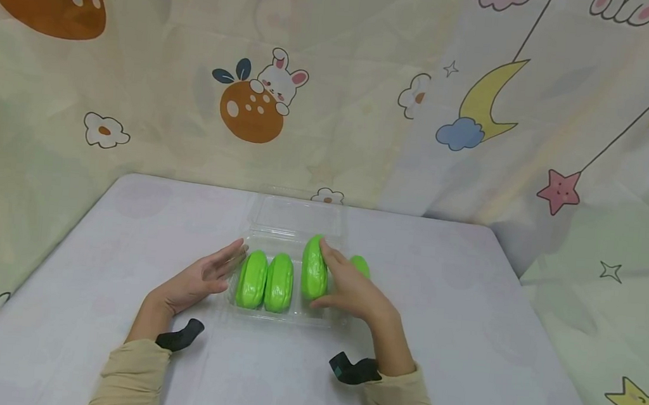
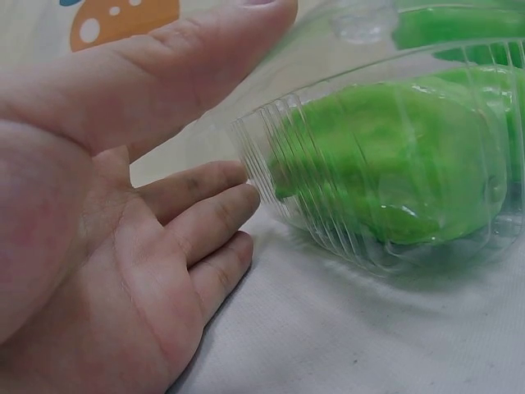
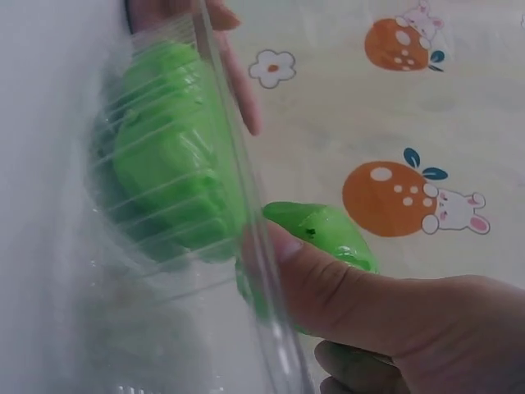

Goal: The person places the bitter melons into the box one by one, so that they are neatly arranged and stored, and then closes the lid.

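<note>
A clear plastic clamshell box [image 1: 304, 319] lies on the table with its lid raised at the back. Two glossy green, ridged, oblong vegetable-like pieces [image 1: 252, 279] sit side by side in its left part. My right hand [image 1: 354, 291] pinches another green oblong piece [image 1: 314, 268] between thumb and fingers, over the box's right part. In the right wrist view its thumb [image 3: 353, 295] shows at the box's near rim. At the box's left side, my left hand [image 1: 195, 284] stays with extended fingers; in the left wrist view the fingertips [image 2: 234, 197] touch or nearly touch the ribbed wall.
One more green piece [image 1: 361, 266] lies right of the box, partly hidden behind the right hand. The transparent lid [image 1: 299, 216] stands near the table's back edge. A white-covered table [image 1: 265, 376] meets a printed cloth backdrop [image 1: 339, 89].
</note>
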{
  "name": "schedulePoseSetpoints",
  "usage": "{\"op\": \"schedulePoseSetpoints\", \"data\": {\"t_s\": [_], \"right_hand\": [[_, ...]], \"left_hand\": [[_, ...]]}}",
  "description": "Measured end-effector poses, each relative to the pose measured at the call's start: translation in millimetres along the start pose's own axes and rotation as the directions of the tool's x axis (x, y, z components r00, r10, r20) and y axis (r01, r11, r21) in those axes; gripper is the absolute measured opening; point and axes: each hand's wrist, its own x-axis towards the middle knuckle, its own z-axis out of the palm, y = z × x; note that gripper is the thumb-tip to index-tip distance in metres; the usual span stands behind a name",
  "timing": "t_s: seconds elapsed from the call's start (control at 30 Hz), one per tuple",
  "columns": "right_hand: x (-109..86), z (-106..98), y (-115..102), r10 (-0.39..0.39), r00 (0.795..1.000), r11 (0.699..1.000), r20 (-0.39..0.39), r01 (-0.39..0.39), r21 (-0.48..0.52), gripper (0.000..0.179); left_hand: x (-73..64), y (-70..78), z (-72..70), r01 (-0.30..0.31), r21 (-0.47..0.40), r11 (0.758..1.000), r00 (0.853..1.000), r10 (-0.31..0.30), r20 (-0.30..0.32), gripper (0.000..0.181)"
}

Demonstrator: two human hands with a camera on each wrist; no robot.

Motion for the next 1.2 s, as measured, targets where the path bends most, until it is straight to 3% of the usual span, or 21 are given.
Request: {"op": "schedulePoseSetpoints", "data": {"t_s": [1.2], "right_hand": [[2.8,15.5,-10.9,0.046,0.997,0.993,0.065,-0.038,-0.113,0.116]], "left_hand": [[0.4,1.0,0.5,0.015,0.021,1.000,1.000,-0.015,-0.007,0.085]]}}
